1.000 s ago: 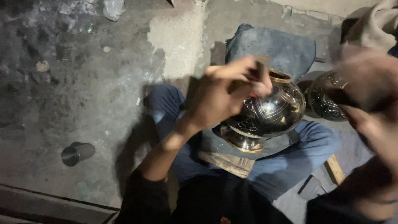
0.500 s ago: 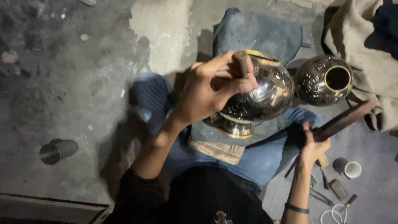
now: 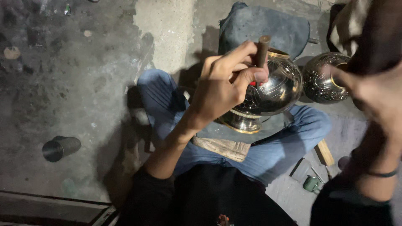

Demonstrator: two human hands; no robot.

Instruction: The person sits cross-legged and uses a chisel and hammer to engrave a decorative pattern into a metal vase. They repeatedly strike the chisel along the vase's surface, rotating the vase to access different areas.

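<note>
A shiny engraved metal pot [image 3: 279,90] with a brass rim lies tilted on my lap, over my crossed legs in blue jeans. My left hand [image 3: 224,86] grips a short brown punch [image 3: 263,48], its lower end against the pot's side. My right hand [image 3: 372,98] is raised close to the camera at the right edge, large and blurred. Something dark and blurred sits above it, and I cannot tell whether the hand holds anything.
A second engraved pot [image 3: 322,77] stands on the floor to the right. A folded blue cloth [image 3: 259,25] lies beyond the pot. A wooden block [image 3: 222,147] rests under the pot. A metal cup [image 3: 58,147] lies on the concrete at left. Small tools [image 3: 312,183] lie at lower right.
My right hand has risen from low beside my knee, where it held a dark stick-like tool, to close in front of the camera. The left hand keeps the punch on the pot.
</note>
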